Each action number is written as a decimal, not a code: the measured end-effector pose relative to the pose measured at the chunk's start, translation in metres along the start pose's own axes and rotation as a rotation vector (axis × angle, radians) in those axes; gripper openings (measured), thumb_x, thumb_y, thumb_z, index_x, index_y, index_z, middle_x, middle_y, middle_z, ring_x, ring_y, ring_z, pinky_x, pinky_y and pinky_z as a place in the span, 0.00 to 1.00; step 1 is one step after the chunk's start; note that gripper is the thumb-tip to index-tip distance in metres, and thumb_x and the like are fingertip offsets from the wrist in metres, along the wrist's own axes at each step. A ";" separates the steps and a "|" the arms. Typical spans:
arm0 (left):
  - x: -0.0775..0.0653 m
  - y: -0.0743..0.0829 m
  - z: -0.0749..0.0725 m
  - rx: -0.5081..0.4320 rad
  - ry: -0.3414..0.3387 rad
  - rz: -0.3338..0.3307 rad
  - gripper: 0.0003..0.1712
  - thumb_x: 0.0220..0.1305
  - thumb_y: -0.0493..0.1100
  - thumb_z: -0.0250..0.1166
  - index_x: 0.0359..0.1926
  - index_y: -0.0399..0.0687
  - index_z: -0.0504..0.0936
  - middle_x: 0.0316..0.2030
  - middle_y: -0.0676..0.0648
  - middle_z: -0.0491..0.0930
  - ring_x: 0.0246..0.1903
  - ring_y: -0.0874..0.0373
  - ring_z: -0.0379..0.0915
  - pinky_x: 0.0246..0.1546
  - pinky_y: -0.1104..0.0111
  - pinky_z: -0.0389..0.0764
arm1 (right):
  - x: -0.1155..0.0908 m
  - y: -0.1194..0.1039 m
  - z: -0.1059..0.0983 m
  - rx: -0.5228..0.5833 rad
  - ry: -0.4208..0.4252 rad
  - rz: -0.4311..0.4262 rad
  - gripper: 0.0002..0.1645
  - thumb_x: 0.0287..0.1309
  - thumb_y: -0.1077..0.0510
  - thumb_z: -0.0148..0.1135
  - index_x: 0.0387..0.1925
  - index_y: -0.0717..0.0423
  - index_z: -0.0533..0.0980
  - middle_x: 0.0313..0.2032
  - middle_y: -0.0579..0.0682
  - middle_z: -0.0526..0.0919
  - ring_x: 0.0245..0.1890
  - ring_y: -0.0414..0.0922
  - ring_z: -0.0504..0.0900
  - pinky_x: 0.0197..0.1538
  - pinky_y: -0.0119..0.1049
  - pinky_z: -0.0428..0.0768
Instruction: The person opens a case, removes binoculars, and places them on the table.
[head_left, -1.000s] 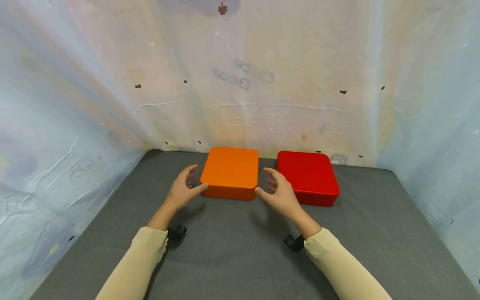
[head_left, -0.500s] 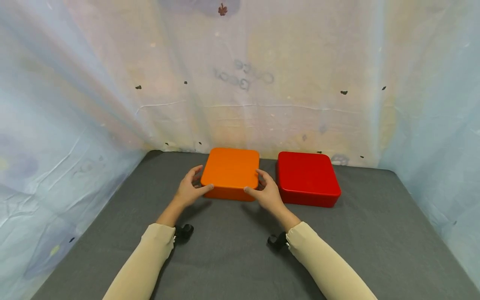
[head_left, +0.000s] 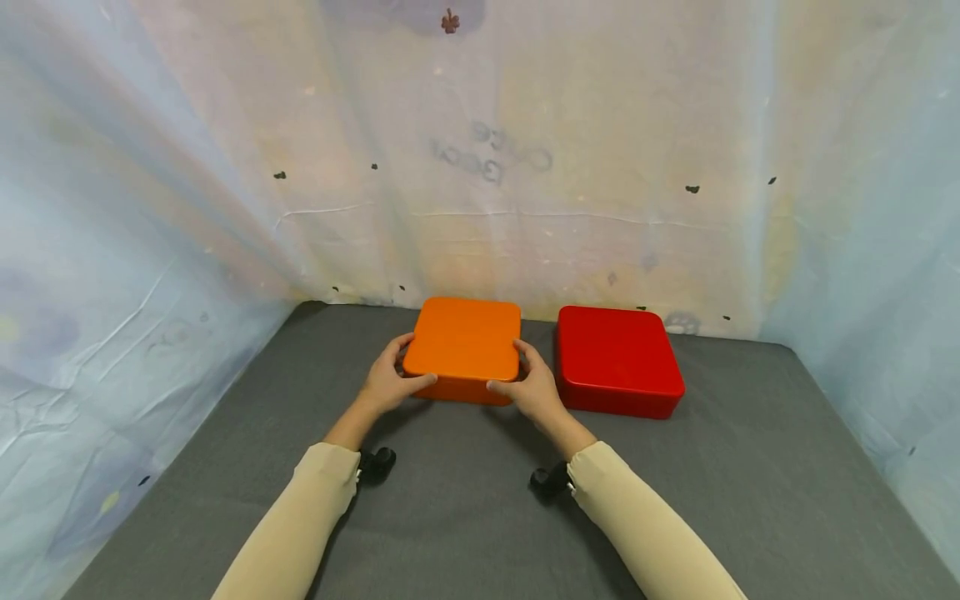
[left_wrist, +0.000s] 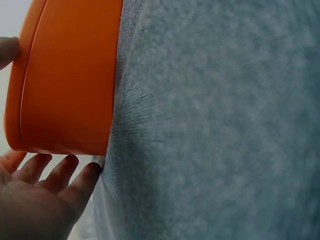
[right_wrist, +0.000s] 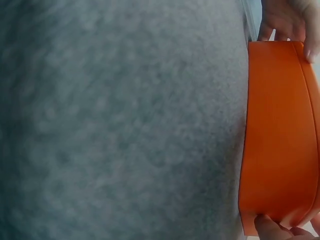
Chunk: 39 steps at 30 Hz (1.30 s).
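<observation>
An orange lidded box [head_left: 465, 337] with rounded corners lies flat on the grey cloth between my two hands. My left hand [head_left: 385, 385] grips its near left corner, thumb on the front face and fingers along the left side. At the near right corner, my right hand [head_left: 538, 392] holds it the same way. In the left wrist view, fingertips of the left hand [left_wrist: 40, 197] meet the end wall of the box [left_wrist: 70, 80]. The right wrist view has the box's front face [right_wrist: 280, 130] between the left hand [right_wrist: 285, 20] and the right hand [right_wrist: 272, 231], mostly cut off.
A red box [head_left: 618, 354] of similar shape stands to the right, a narrow gap from the orange one. Grey cloth [head_left: 465, 517] covers the table. A pale printed curtain [head_left: 600, 108] hangs behind and along both sides.
Both hands have come inward onto the orange box, the right one from beside the red box and the left one from the left. Neither box has visibly moved.
</observation>
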<state>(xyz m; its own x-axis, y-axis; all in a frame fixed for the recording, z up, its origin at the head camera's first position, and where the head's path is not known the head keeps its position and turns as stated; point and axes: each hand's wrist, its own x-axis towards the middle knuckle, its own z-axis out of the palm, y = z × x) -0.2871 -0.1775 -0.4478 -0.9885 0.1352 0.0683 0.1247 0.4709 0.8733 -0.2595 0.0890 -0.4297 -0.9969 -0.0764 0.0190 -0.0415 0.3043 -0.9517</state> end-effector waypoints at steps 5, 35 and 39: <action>-0.001 0.002 -0.001 0.009 -0.021 -0.020 0.54 0.52 0.52 0.74 0.74 0.55 0.53 0.70 0.42 0.61 0.62 0.43 0.68 0.58 0.49 0.74 | 0.000 0.001 -0.003 0.002 -0.027 0.019 0.55 0.49 0.63 0.73 0.74 0.50 0.53 0.72 0.55 0.59 0.70 0.54 0.64 0.63 0.49 0.74; -0.001 0.005 -0.003 0.093 -0.039 -0.025 0.55 0.53 0.52 0.74 0.76 0.54 0.51 0.73 0.42 0.55 0.67 0.42 0.61 0.65 0.46 0.66 | 0.003 0.003 -0.008 -0.022 -0.051 0.003 0.55 0.49 0.63 0.73 0.74 0.49 0.54 0.72 0.55 0.60 0.69 0.52 0.66 0.59 0.48 0.77; -0.001 0.006 -0.003 0.098 -0.042 -0.030 0.56 0.52 0.52 0.74 0.76 0.53 0.51 0.73 0.42 0.55 0.67 0.42 0.61 0.64 0.46 0.67 | 0.004 0.003 -0.008 -0.030 -0.053 0.009 0.54 0.49 0.63 0.73 0.74 0.48 0.54 0.72 0.54 0.61 0.69 0.51 0.67 0.59 0.47 0.77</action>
<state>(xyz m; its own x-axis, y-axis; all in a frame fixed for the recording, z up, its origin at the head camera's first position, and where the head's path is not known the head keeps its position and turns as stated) -0.2856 -0.1777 -0.4409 -0.9877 0.1548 0.0209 0.1049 0.5581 0.8231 -0.2646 0.0973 -0.4303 -0.9923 -0.1237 -0.0064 -0.0355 0.3337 -0.9420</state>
